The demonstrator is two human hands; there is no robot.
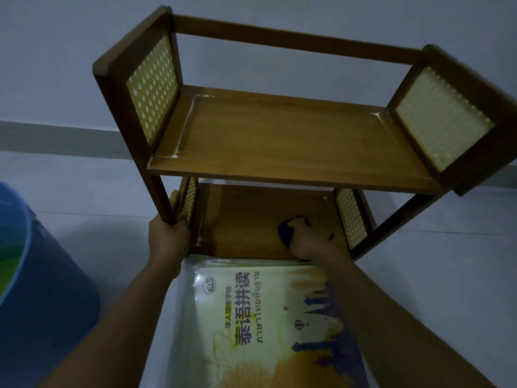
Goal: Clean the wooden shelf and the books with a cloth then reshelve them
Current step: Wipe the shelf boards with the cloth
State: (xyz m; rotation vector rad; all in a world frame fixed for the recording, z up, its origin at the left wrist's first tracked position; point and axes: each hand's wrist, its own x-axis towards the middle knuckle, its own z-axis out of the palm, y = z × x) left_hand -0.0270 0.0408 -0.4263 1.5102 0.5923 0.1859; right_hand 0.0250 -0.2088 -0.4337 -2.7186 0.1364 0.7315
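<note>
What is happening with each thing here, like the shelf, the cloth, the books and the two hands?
Wooden shelf: upright on the floor, both boards bare of books.
Dark cloth: bunched, pressed on the lower board.
Right hand: closed on the cloth.
Left hand: gripping the shelf's front left leg.
Books: stacked flat on the floor in front of the shelf, not reshelved.
Blue bucket: beside the shelf, contents unclear.

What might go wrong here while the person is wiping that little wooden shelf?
The left hand grips only one front leg of the shelf, so hard wiping might tip or slide it. The books lie flat right against the shelf's front edge, under the right hand, so dust pushed forward by the dark cloth may land on them. The light is dim, so missed spots seem likely.
</note>
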